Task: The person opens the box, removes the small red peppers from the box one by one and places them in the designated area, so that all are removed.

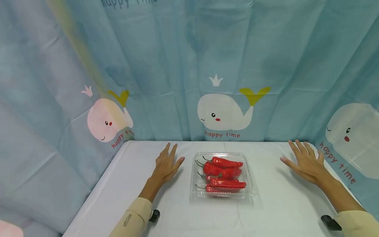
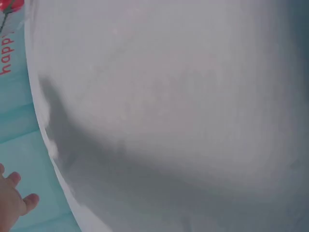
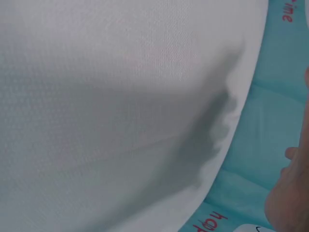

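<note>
A clear plastic clamshell box (image 1: 193, 187) sits on the white table in the head view, with several red chili peppers (image 1: 226, 172) inside, their green stems pointing left. To the left of the box, my left hand (image 1: 166, 164) is held over the table, fingers spread and holding nothing. On the far right, my right hand (image 1: 309, 163) hovers with its fingers fanned out, also holding nothing. Each hand casts a shadow on the cloth. In the left wrist view, part of a red pepper (image 2: 11, 5) shows at the top left corner.
The white-covered table (image 1: 118, 187) ends at a blue curtain (image 1: 165, 82) printed with whales, which hangs behind it and along both sides. Dark wrist cameras (image 1: 154, 216) stick out from the beige sleeves (image 1: 133, 217).
</note>
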`<action>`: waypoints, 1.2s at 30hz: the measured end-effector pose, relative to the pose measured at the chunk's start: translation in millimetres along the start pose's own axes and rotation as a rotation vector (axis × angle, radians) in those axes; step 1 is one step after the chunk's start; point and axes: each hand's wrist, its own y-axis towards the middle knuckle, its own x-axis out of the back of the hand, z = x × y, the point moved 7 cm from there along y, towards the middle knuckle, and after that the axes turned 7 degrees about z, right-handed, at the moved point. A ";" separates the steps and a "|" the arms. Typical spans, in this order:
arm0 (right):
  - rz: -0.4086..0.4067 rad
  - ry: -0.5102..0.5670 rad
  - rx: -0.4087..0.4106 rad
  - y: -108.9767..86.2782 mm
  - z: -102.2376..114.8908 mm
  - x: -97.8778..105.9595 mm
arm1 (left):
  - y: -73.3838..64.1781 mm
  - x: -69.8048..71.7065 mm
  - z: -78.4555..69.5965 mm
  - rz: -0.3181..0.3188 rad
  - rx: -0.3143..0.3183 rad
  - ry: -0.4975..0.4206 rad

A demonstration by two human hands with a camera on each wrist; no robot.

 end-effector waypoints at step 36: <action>0.033 0.315 0.121 -26.4 85.5 -9.8 | -64.7 -12.0 -64.1 0.060 -0.157 -0.559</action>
